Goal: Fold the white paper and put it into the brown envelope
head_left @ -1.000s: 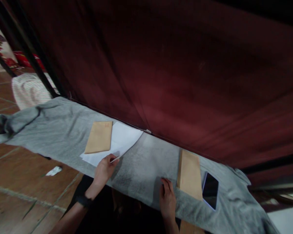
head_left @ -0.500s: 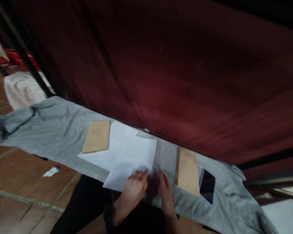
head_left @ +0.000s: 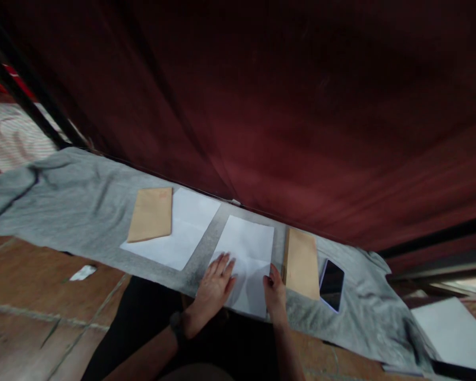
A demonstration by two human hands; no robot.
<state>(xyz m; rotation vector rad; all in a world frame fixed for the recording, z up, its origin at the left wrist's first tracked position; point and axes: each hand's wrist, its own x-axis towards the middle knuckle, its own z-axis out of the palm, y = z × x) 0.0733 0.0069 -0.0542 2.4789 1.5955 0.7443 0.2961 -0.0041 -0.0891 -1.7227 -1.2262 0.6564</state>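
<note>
A creased white sheet [head_left: 250,246] lies on the grey cloth [head_left: 103,211] in front of me. My left hand [head_left: 217,280] rests flat with fingers spread on the sheet's left part. At its right edge, my right hand [head_left: 274,290] has its fingers curled on the paper's margin. Further left, a brown envelope [head_left: 150,214] lies partly over a second white sheet [head_left: 190,222]. Right of my right hand is a stack of brown envelopes [head_left: 302,262], and beside it lies a phone [head_left: 332,284] with a dark screen.
A dark red cloth panel [head_left: 230,132] rises behind the grey cloth. Dark bars and a striped cloth [head_left: 19,135] are at the far left. A white scrap [head_left: 83,272] lies on the tiled floor, and a white flat object [head_left: 454,328] is at the lower right.
The front sheet has moved right and turned, off the other sheet, so grey cloth shows between them. My left hand has spread flat; my right hand has come onto the sheet's right edge.
</note>
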